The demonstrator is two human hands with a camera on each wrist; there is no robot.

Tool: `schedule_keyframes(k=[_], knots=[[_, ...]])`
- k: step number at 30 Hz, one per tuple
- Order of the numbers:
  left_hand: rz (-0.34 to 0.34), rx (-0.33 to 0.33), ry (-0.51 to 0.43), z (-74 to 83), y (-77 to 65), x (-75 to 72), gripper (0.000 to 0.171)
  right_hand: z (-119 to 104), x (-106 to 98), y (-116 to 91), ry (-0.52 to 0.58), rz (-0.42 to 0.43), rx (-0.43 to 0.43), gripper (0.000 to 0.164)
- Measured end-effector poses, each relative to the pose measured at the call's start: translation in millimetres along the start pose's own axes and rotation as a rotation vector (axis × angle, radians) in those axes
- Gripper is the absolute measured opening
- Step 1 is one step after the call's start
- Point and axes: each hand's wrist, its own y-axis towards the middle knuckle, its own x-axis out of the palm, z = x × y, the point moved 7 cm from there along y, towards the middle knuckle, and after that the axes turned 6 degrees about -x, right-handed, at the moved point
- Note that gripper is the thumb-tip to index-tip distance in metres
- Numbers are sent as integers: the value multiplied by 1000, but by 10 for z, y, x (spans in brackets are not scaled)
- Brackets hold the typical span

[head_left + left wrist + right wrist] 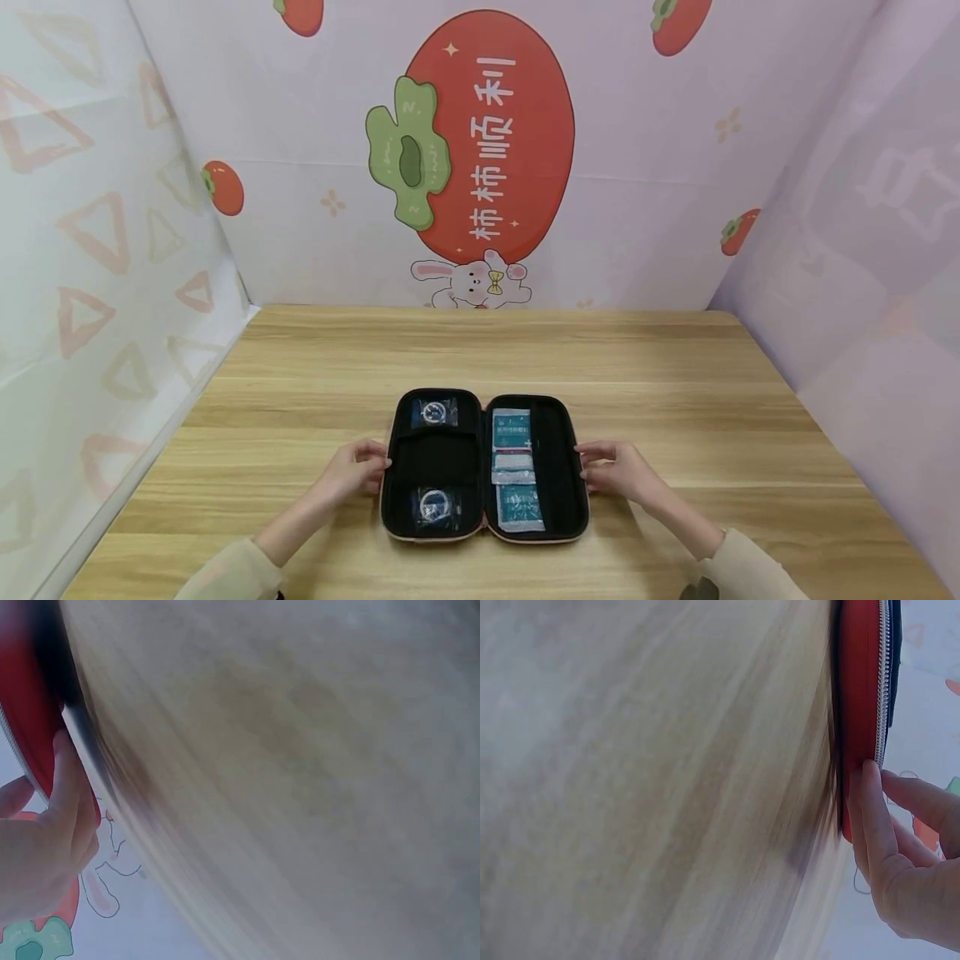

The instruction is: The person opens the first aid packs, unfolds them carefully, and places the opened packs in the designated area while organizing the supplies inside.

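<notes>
An open zippered case (483,500) lies flat on the table, its two black-lined halves spread side by side. My left hand (363,467) holds the outer edge of the left half, thumb near the rim and fingers on the red side wall. On the opposite edge, my right hand (618,473) holds the right half, its fingertips (870,772) against the red wall beside the zipper (883,682). Two clear packets (435,414) with white rings sit in the left half. Teal-and-white sachets (512,429) and a small white packet (513,467) line the right half.
The wood-grain table (480,350) extends around the case on all sides. A printed cloth backdrop (622,167) with a large red persimmon stands along its back edge, and patterned cloth walls (97,275) flank both sides.
</notes>
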Motion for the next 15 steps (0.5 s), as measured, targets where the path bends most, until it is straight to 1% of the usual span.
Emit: schedule_keyframes(k=[4,5,6,7,8,10,12,14,15], knots=[[54,39,-41,43,32,-48,26,-2,8,-2,2,9,14,38],[63,43,-54,32,53,-63,26,-2,12,-3,5,11,18,38],[64,60,-75,43,60,-70,28,-5,17,-4,11,9,19,38],[70,77,-92,55,69,-80,31,-3,20,-3,16,10,23,38],[72,80,-107,34,100,-94,33,1,22,-3,24,13,29,38],[71,129,-127,26,153,-119,41,8,26,1,34,17,35,38],[62,156,-139,-24,247,-140,49,10,31,4,40,18,40,38],[69,170,-147,-107,379,-171,50,15,36,7,43,25,50,38],[72,190,-155,-123,430,-180,49,15,40,10,43,26,52,39]])
